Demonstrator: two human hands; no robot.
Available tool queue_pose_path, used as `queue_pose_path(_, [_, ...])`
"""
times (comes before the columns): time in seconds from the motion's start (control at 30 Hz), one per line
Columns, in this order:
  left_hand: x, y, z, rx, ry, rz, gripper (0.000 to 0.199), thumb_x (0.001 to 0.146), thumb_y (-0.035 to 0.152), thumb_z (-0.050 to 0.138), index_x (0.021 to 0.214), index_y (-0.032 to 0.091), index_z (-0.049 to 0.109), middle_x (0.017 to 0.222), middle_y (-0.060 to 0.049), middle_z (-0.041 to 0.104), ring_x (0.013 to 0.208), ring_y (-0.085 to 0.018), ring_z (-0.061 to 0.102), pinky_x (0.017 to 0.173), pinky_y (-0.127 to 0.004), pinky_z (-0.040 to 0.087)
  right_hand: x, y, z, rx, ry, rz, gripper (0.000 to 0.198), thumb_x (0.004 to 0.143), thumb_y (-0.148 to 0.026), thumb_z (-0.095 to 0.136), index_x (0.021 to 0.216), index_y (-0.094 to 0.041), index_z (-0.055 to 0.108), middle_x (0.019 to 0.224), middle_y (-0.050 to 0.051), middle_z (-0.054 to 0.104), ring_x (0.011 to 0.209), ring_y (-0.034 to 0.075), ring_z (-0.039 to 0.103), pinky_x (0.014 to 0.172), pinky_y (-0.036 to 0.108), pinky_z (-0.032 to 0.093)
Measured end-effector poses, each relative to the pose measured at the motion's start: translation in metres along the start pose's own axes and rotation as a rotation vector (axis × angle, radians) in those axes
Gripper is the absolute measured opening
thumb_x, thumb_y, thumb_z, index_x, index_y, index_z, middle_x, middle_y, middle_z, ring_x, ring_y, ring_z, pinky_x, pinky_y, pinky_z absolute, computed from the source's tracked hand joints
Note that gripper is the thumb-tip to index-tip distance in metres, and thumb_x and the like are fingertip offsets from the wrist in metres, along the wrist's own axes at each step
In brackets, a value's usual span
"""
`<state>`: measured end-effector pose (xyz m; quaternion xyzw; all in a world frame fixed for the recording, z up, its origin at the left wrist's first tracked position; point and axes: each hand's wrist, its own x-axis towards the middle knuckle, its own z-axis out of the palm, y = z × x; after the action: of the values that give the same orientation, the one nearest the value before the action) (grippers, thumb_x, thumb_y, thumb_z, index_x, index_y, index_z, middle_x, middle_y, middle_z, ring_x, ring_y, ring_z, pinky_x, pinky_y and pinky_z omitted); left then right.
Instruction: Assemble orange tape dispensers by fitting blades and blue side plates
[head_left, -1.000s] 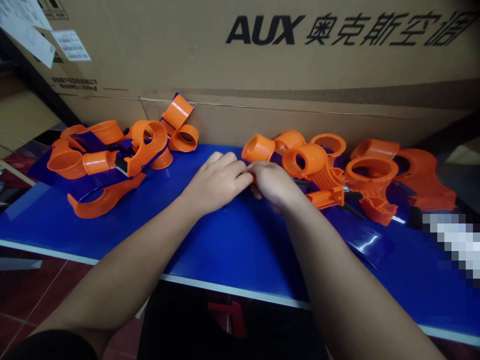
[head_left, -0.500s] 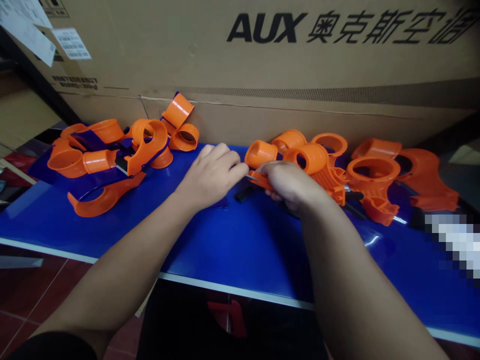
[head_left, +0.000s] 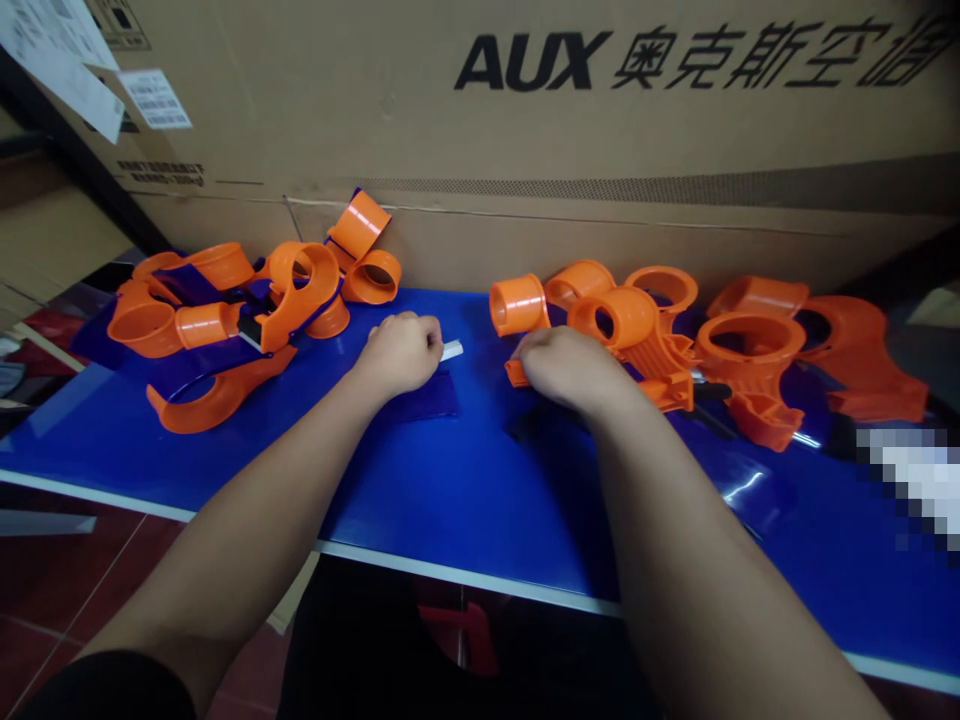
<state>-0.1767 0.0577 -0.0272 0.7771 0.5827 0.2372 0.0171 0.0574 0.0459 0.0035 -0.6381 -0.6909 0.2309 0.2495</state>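
Observation:
My left hand (head_left: 401, 352) is closed above the blue table, a short whitish strip (head_left: 452, 350) sticking out from its curled fingers. What the rest of that strip looks like is hidden. My right hand (head_left: 559, 365) is wrapped round an orange plastic tape dispenser part (head_left: 516, 374), whose end shows beside the fingers; the back of the hand covers most of it. Under my left wrist lies a dark blue plastic flap (head_left: 431, 398). An orange ring (head_left: 517, 305) stands just behind my right hand, touching or close to it; I cannot tell which.
Several orange tape dispensers with blue flaps lie in a heap (head_left: 217, 325) at left. More orange dispenser bodies (head_left: 750, 345) sit at right. A large cardboard box (head_left: 420, 120) walls off the back of the blue table (head_left: 465, 520). A red object (head_left: 476, 635) shows below the front edge.
My left hand has drawn away leftward and a little down from my right hand, and the whitish strip now shows in it. My right hand stays near the orange part.

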Motion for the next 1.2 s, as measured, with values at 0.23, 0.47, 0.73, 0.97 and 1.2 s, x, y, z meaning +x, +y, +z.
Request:
queue_pose_path(0.23, [0.001,-0.004,0.005,0.01,-0.094,0.018,0.008,0.085,0.027,0.068,0.085,0.024,0.076,0.092,-0.007,0.075,0.09,-0.023,0.068,0.086,-0.038,0.056,-0.006,-0.013,-0.001,-0.381,-0.104,0.007,0.023,0.083,-0.025,0.06,0.06,-0.022,0.061,0.06,0.01,0.06,0.075,0.03,0.068,0.081,0.048,0.053])
queue_pose_path(0.47, [-0.012,-0.003,-0.033,0.013,-0.217,-0.007,0.068,0.094,0.069,0.059,0.139,0.018,0.066,0.136,-0.02,0.07,0.128,-0.035,0.067,0.104,-0.047,0.054,-0.023,-0.029,-0.018,-0.601,-0.157,0.027,0.023,0.088,-0.032,0.056,0.084,-0.023,0.077,0.085,0.016,0.075,0.083,0.035,0.071,0.077,0.052,0.054])
queue_pose_path(0.73, [-0.105,-0.005,-0.058,0.022,-0.356,-0.233,0.136,0.071,0.09,0.069,0.172,0.028,0.001,0.177,-0.025,-0.002,0.164,-0.049,0.01,0.126,-0.066,0.031,-0.045,-0.048,-0.038,-0.311,0.284,0.075,0.029,0.093,-0.033,0.052,0.082,-0.02,0.076,0.087,0.017,0.072,0.094,0.039,0.07,0.086,0.054,0.053])
queue_pose_path(0.97, [-0.112,0.001,-0.031,0.013,-0.365,-0.08,0.153,0.065,0.093,0.07,0.17,0.019,-0.012,0.175,-0.029,-0.01,0.166,-0.045,-0.002,0.132,-0.068,0.009,-0.038,-0.042,-0.033,-0.002,0.566,-0.076,0.036,0.093,-0.03,0.05,0.108,-0.02,0.082,0.122,0.015,0.076,0.131,0.037,0.065,0.112,0.055,0.047])
queue_pose_path(1.2, [-0.082,0.039,-0.009,-0.048,-0.385,0.039,0.165,0.054,0.095,0.074,0.17,0.015,-0.011,0.174,-0.033,-0.006,0.166,-0.043,-0.002,0.133,-0.066,0.008,-0.018,-0.022,-0.015,0.032,0.778,-0.231,0.032,0.088,-0.027,0.054,0.097,-0.02,0.084,0.118,0.013,0.08,0.125,0.031,0.071,0.11,0.048,0.053])
